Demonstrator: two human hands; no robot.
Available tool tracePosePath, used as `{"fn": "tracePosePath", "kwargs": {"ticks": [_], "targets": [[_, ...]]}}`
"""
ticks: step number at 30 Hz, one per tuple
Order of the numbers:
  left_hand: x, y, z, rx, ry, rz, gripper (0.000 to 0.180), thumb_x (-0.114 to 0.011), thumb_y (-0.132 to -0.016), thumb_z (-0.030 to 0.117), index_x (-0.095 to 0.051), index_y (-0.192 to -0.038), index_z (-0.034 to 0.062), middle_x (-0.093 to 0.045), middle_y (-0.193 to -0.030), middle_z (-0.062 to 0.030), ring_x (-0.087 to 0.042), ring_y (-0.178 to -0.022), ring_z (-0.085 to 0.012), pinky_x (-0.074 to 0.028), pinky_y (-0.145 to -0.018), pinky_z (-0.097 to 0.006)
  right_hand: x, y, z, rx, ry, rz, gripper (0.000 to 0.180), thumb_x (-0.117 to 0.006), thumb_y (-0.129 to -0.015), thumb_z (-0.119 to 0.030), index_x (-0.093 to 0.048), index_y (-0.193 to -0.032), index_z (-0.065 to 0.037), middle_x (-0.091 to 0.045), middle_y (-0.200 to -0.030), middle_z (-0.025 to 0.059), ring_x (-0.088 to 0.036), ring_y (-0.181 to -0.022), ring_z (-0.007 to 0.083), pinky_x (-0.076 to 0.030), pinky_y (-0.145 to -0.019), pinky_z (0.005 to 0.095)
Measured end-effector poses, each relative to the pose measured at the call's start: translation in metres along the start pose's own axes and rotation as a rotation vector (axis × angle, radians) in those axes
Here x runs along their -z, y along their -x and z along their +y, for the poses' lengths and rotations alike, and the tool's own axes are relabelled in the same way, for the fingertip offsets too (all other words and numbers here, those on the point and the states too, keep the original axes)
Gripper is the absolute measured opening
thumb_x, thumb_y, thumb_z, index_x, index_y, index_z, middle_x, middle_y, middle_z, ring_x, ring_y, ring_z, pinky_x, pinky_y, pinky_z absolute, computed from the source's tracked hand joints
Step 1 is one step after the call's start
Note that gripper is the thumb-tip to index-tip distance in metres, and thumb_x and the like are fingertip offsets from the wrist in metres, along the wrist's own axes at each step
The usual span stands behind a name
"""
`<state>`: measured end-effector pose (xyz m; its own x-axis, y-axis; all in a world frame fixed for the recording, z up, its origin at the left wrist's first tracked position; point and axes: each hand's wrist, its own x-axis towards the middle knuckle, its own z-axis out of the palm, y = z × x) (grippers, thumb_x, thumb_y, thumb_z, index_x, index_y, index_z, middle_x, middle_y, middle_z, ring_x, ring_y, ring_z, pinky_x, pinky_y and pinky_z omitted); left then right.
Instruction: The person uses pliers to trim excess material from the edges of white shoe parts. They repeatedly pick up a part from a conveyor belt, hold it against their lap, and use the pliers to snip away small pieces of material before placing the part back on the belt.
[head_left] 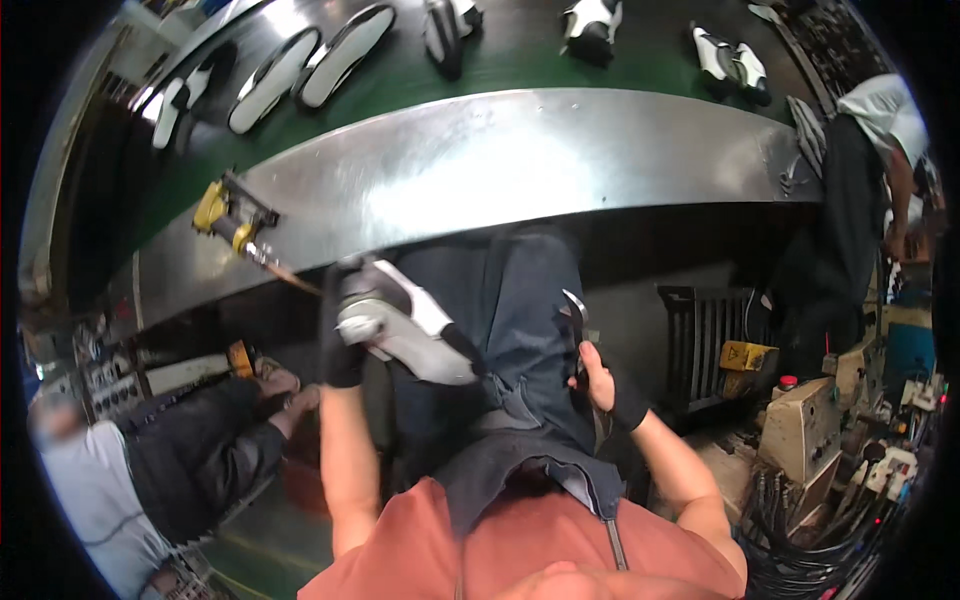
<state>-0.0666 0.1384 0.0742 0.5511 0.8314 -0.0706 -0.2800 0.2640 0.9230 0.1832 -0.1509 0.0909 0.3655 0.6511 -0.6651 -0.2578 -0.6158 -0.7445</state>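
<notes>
Bench: steel worktop (520,150) curves across the far side, its near edge just beyond the person's knees; bare metal lies open in the middle.
Belt: green conveyor (520,60) beyond it carries soles and shoes.
Shoe: white and black shoe (405,325) held over the lap, left of centre.
Left hand (345,340): gloved, fingers clamped on the shoe's heel end.
Right hand (605,385): fingers closed around a thin tool (577,320).
Yellow tool (232,220): on the worktop's left edge.

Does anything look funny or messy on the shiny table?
Nothing looks spilled or broken. The yellow hand tool lies alone on the curved steel bench. The left hand holds a white-and-black shoe; more shoes lie on the green belt.
</notes>
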Motion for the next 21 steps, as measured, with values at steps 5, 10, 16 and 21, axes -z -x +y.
{"fn": "tracePosePath", "kwargs": {"ticks": [5, 10, 16, 21], "targets": [[-0.086, 0.027, -0.043, 0.054, 0.097, -0.074, 0.046, -0.06, -0.083, 0.036, -0.052, -0.116, 0.0047, -0.056, -0.115, -0.0096, -0.057, -0.099, -0.0211, -0.049, -0.084, -0.033, -0.019, 0.042, -0.062, 0.289, 0.386, -0.421, 0.036, -0.039, -0.099, -0.032, -0.057, -0.094, 0.0, -0.055, -0.085, 0.001, -0.049, -0.081, 0.0086, -0.044, -0.073, 0.0261], [-0.11, 0.033, -0.006, 0.138, 0.209, -0.072, 0.041, -0.05, -0.09, 0.039, -0.053, -0.112, 0.0037, -0.055, -0.107, -0.0078, -0.058, -0.091, -0.0175, -0.049, -0.078, -0.03, -0.046, 0.047, -0.046, 0.103, 0.036, -0.578, 0.039, -0.035, -0.1, -0.032, -0.055, -0.106, 0.001, -0.057, -0.09, 0.0044, -0.053, -0.092, 0.0128, -0.042, -0.086, 0.027], [-0.119, 0.046, -0.001, -0.119, -0.208, -0.14, 0.047, -0.035, -0.094, 0.043, -0.057, -0.106, 0.0029, -0.054, -0.113, -0.0114, -0.044, -0.117, -0.0239, -0.029, -0.102, -0.038, -0.053, 0.07, -0.071, -0.206, -0.53, -0.703, 0.04, -0.031, -0.101, -0.033, -0.05, -0.119, -0.003, -0.059, -0.104, 0.009, -0.06, -0.096, 0.0194, -0.047, -0.089, 0.0321], [-0.127, 0.055, -0.002, -0.16, -0.27, -0.113, 0.045, -0.032, -0.096, 0.038, -0.057, -0.105, 0.0025, -0.052, -0.114, -0.0111, -0.044, -0.115, -0.0236, -0.03, -0.102, -0.037, -0.037, 0.081, -0.096, -0.203, -0.189, -0.629, 0.048, -0.033, -0.1, -0.037, -0.045, -0.127, 0.0, -0.059, -0.11, 0.0148, -0.063, -0.098, 0.0263, -0.051, -0.087, 0.0359]]}}
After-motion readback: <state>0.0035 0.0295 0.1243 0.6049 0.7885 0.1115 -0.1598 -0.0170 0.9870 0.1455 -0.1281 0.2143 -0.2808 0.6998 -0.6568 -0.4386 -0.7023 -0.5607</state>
